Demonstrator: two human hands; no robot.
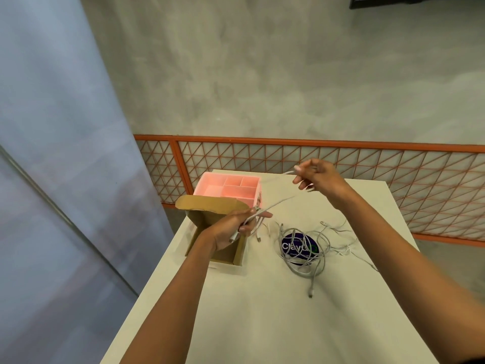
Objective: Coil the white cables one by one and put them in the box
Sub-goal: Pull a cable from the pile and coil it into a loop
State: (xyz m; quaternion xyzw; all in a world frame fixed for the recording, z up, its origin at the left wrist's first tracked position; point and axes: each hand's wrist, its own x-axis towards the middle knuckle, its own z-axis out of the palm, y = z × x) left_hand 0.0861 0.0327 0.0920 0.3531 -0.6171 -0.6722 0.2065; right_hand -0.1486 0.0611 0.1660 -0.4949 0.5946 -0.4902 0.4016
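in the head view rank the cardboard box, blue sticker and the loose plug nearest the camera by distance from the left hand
1. cardboard box, directly behind the left hand
2. blue sticker, off to its right
3. loose plug, farther right, toward the camera

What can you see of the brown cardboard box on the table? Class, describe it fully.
The cardboard box is plain brown and open, its lid flap standing up at the far side. It sits near the left edge of the white table, just in front of a pink divided organiser. The left hand, gripping a white cable, hangs over the opening and hides part of the inside; the visible floor looks bare.
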